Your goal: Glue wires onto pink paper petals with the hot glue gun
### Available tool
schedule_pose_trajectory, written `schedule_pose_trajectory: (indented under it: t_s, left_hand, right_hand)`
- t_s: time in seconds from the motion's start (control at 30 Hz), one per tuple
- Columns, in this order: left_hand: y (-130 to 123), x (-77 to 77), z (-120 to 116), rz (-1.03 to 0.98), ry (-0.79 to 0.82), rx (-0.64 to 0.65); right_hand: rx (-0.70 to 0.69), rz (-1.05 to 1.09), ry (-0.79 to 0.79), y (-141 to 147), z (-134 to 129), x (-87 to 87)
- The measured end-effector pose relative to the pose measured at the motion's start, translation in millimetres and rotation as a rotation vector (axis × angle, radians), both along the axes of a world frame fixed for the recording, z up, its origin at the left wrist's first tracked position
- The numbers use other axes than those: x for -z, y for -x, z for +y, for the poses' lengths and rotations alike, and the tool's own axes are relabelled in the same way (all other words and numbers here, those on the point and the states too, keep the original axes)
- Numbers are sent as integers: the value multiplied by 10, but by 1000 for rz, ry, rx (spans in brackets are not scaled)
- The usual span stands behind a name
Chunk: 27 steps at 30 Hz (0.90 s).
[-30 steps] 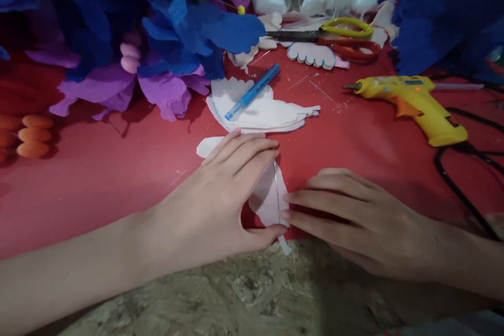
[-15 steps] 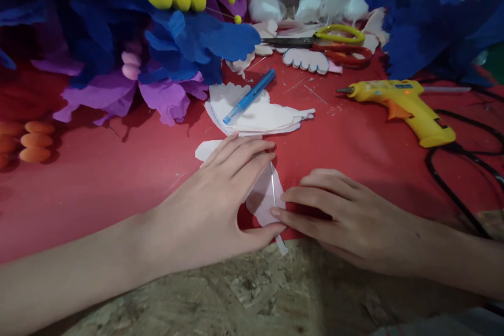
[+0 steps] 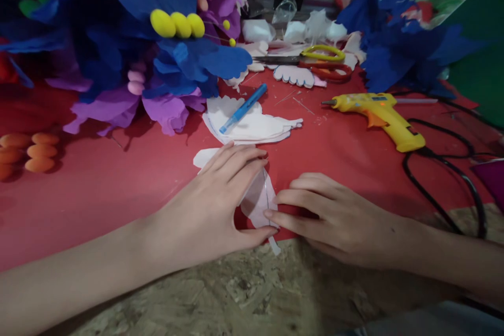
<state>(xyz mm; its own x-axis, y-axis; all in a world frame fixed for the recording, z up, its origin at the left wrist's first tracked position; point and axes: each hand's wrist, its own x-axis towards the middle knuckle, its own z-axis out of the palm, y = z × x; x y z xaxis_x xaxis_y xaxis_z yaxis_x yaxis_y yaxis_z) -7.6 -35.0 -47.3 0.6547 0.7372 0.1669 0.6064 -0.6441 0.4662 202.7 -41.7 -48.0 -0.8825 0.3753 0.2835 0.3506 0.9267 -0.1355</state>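
The left hand point(image 3: 214, 197) lies spread open over a pale, thin paper petal point(image 3: 255, 200). The right hand point(image 3: 338, 215) is open too, and its fingertips touch the petal's right side, near a thin, shiny wire point(image 3: 266, 190). The petal lies at the near edge of the smooth red tabletop point(image 3: 102, 184). Just past the left hand, a slim blue plastic pen point(image 3: 244, 108) rests on white paper shapes point(image 3: 263, 127). A yellow plastic glue gun point(image 3: 381, 114) lies farther right.
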Motion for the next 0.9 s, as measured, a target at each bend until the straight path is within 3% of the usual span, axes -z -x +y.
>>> schedule_pose_trajectory:
  t_s: [0.07, 0.13, 0.3, 0.37, 0.43, 0.53, 0.7, 0.9]
  left_hand:
    - [-3, 0, -4, 2, -9, -1]
    - [3, 2, -9, 11, -21, 2]
    - [24, 0, -11, 38, -37, 3]
    - [21, -2, -10, 38, -40, -1]
    - [14, -2, -9, 32, -42, -2]
    - [6, 5, -9, 24, -41, -1]
    - [14, 21, -5, 19, -39, -4]
    - [16, 5, -15, 13, -25, -1]
  right_hand:
    - [-4, 14, -37, -18, 23, -46]
    - [89, 29, -111, -78, 71, -127]
    - [735, 6, -329, -496, 302, -296]
    - [973, -137, -269, -737, 404, -278]
    - [1126, -273, -155, -957, 488, -219]
    - [1148, -342, -39, -1154, 574, -126]
    - [1139, -312, 52, -1176, 685, -85]
    - [1154, -192, -34, -1138, 678, -115]
